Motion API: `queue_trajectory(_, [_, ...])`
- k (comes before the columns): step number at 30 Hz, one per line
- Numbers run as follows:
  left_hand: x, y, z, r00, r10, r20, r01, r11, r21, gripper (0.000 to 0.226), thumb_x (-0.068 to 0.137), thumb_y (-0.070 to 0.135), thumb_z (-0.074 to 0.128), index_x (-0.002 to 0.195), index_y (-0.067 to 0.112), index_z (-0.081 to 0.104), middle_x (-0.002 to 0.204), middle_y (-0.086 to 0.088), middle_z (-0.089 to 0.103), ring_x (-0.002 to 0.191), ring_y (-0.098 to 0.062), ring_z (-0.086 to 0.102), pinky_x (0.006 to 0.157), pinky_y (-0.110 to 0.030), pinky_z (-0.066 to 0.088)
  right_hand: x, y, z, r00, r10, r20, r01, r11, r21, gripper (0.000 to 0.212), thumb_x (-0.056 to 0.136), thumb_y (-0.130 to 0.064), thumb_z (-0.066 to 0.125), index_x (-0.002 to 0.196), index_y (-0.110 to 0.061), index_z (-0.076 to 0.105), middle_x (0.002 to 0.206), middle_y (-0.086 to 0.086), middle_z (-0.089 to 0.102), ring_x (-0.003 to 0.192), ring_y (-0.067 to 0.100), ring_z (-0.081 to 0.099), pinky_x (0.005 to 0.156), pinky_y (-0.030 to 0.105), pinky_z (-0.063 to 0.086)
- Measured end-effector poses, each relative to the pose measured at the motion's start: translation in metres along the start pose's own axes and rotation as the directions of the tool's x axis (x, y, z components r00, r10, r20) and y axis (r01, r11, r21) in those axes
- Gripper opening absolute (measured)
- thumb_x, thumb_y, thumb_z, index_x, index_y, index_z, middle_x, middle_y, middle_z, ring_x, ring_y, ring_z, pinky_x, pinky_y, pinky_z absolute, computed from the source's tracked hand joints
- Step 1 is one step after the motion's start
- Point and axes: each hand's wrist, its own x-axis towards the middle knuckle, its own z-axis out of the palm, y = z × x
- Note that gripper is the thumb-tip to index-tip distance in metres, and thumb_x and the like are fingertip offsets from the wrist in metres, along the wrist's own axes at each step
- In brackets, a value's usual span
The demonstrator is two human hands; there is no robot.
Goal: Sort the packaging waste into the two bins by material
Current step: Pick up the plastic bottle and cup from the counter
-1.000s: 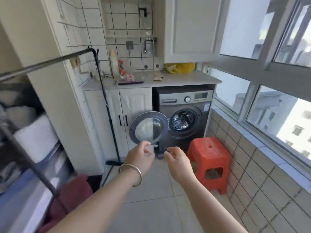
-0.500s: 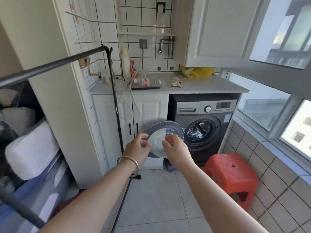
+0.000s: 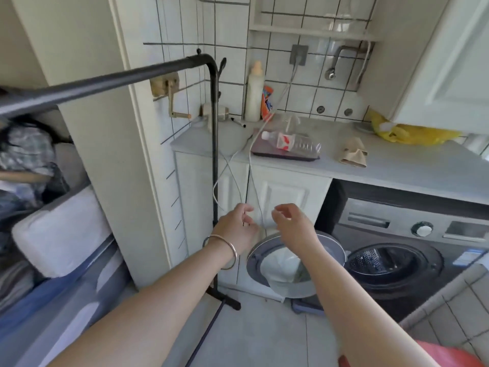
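Both hands, left [image 3: 236, 229] and right [image 3: 295, 225], hover loosely curled below the plastic bottle [image 3: 289, 143].

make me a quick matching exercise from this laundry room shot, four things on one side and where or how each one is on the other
Things:
1. plastic bottle
2. yellow bag
3. washer door
4. bracelet

Place or state:
a. on the left wrist
b. lying on its side on a dark tray
c. swung open
d. on the counter under the wall cabinet

Pairs: 1-b, 2-d, 3-c, 4-a
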Motion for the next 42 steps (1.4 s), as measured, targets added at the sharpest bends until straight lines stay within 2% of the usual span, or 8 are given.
queue_trajectory(10, [0.204, 0.007, 0.014, 0.998, 0.034, 0.050, -0.034, 0.999, -0.012, 0.033, 0.084, 0.027, 0.054, 0.117, 0.029, 0.050, 0.089, 0.016, 0.057, 0.073, -0.003, 0.055, 0.058, -0.016, 0.036, 0.176, 0.000, 0.009, 0.998, -0.033, -0.061, 0.030, 0.998, -0.052, 0.028, 0.091, -0.035, 0.048, 0.116, -0.021, 0.052, 0.113, -0.002, 0.056, 0.094, 0.015, 0.053, 0.076, 0.027, 0.037])
queue_trajectory(18, [0.321, 0.027, 0.043, 0.985, 0.056, 0.166, -0.056, 0.998, -0.006, 0.038, 0.084, 0.023, 0.053, 0.122, 0.023, 0.049, 0.102, 0.003, 0.060, 0.091, -0.017, 0.057, 0.078, -0.025, 0.041, 0.280, 0.008, -0.015, 0.986, -0.013, -0.166, -0.004, 0.995, -0.099, 0.026, 0.092, -0.029, 0.049, 0.114, -0.019, 0.055, 0.114, -0.001, 0.057, 0.093, 0.014, 0.051, 0.075, 0.026, 0.037])
queue_trajectory(25, [0.403, 0.046, 0.066, 0.998, -0.035, 0.044, 0.039, 0.995, -0.094, 0.029, 0.085, 0.036, 0.046, 0.110, 0.024, 0.051, 0.104, -0.008, 0.067, 0.093, -0.027, 0.066, 0.086, -0.043, 0.053, 0.379, -0.016, -0.062, 0.902, -0.151, -0.404, 0.136, 0.989, -0.066, 0.016, 0.086, -0.021, 0.047, 0.092, -0.029, 0.059, 0.082, -0.010, 0.058, 0.080, 0.016, 0.055, 0.067, 0.025, 0.038])
queue_trajectory(28, [0.431, 0.059, 0.070, 0.998, -0.038, 0.045, 0.042, 0.994, -0.097, 0.037, 0.086, 0.051, 0.042, 0.113, 0.027, 0.050, 0.094, -0.014, 0.066, 0.088, -0.033, 0.067, 0.082, -0.048, 0.055, 0.427, -0.020, -0.081, 0.963, -0.112, -0.246, 0.045, 0.964, -0.262, 0.018, 0.086, -0.028, 0.044, 0.099, -0.028, 0.055, 0.094, -0.004, 0.061, 0.087, 0.022, 0.058, 0.073, 0.030, 0.047])
queue_trajectory(30, [0.444, 0.066, 0.072, 0.998, -0.058, 0.039, 0.062, 0.992, -0.112, 0.038, 0.078, 0.058, 0.045, 0.100, 0.029, 0.057, 0.087, -0.015, 0.064, 0.086, -0.034, 0.068, 0.082, -0.049, 0.055, 0.452, -0.014, -0.086, 0.998, 0.012, 0.068, 0.023, 0.875, -0.484, 0.029, 0.087, -0.040, 0.046, 0.109, -0.026, 0.057, 0.097, 0.001, 0.060, 0.086, 0.021, 0.058, 0.075, 0.031, 0.049])
queue_trajectory(33, [0.457, 0.069, 0.079, 0.992, -0.112, 0.065, 0.117, 0.991, -0.066, 0.035, 0.070, 0.056, 0.045, 0.079, 0.024, 0.054, 0.084, -0.013, 0.069, 0.078, -0.032, 0.070, 0.075, -0.049, 0.058, 0.467, -0.004, -0.077, 0.899, 0.201, 0.389, 0.044, 0.841, -0.539, 0.044, 0.080, -0.055, 0.056, 0.111, -0.024, 0.059, 0.091, -0.002, 0.062, 0.077, 0.014, 0.058, 0.063, 0.022, 0.041])
queue_trajectory(37, [0.461, 0.062, 0.085, 0.982, -0.189, -0.013, 0.180, 0.955, -0.237, 0.051, 0.068, 0.046, 0.055, 0.115, 0.028, 0.051, 0.099, -0.016, 0.067, 0.089, -0.033, 0.068, 0.079, -0.051, 0.056, 0.473, -0.004, -0.065, 0.903, 0.184, 0.388, 0.031, 0.873, -0.486, 0.049, 0.057, -0.063, 0.064, 0.092, -0.030, 0.055, 0.074, -0.006, 0.068, 0.063, 0.010, 0.065, 0.046, 0.018, 0.043])
queue_trajectory(42, [0.456, 0.068, 0.084, 0.964, -0.264, -0.032, 0.189, 0.763, -0.618, 0.058, 0.078, 0.045, 0.059, 0.131, 0.037, 0.037, 0.097, 0.004, 0.061, 0.084, -0.022, 0.065, 0.074, -0.045, 0.059, 0.481, -0.029, -0.060, 0.901, 0.137, 0.412, -0.026, 0.964, -0.263, 0.067, 0.061, -0.065, 0.061, 0.109, -0.018, 0.055, 0.084, 0.002, 0.065, 0.072, 0.017, 0.066, 0.053, 0.024, 0.053])
